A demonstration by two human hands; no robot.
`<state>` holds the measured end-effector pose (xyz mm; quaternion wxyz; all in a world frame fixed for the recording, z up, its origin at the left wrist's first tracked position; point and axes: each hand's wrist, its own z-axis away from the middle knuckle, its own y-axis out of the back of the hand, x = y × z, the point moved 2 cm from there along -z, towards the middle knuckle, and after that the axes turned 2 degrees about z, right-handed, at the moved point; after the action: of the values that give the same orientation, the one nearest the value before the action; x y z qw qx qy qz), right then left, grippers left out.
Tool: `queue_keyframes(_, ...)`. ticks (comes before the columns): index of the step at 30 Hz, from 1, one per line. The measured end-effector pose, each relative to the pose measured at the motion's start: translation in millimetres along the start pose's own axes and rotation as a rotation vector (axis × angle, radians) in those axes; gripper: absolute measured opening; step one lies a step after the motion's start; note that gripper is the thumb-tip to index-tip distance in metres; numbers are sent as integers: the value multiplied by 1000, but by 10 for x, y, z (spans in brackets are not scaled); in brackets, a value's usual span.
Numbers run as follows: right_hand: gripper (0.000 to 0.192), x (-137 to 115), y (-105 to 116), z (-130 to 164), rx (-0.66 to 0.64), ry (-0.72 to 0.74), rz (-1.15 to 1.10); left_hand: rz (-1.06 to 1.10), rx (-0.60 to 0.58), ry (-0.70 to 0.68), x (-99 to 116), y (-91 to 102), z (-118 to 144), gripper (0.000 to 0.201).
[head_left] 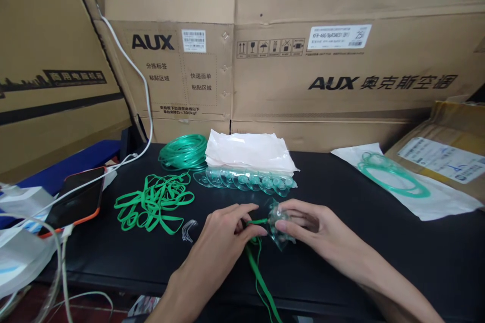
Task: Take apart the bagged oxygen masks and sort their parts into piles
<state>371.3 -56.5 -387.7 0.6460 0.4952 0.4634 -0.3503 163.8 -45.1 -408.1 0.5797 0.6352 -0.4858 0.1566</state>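
Observation:
My right hand grips a clear greenish plastic mask over the near middle of the black table. To its left, my left hand pinches a green elastic strap that runs to the mask's edge. The strap's long tail hangs down toward the table's front edge. Beyond my hands lies a row of similar clear masks, overlapping one another. A loose pile of green straps rests to the left, with several thin metal strips beside it.
Behind the masks sits a stack of white bags, next to coiled green tubing. At right, another tubing coil lies on a white bag near a cardboard box. A phone and white cables occupy the left. Large cartons wall the back.

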Motion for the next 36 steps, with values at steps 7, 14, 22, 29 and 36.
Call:
queue_keyframes(7,45,29,51,-18,68,-10,19,-33,-40,-4,55,-19,-5,14)
queue_keyframes(14,52,-46,265,23,267,-10,7,-50,-15,34,16,64,-11,16)
queue_keyframes(22,47,94,218,-42,161,-19,22,-230,-149,87,81,204,135,80)
queue_keyframes(29,43,143,249,-81,130,-16,42,-180,-236,-113,94,-52,104,10)
queue_keyframes(36,47,149,259,-80,122,-31,53,-141,-14,-148,39,202,63,4)
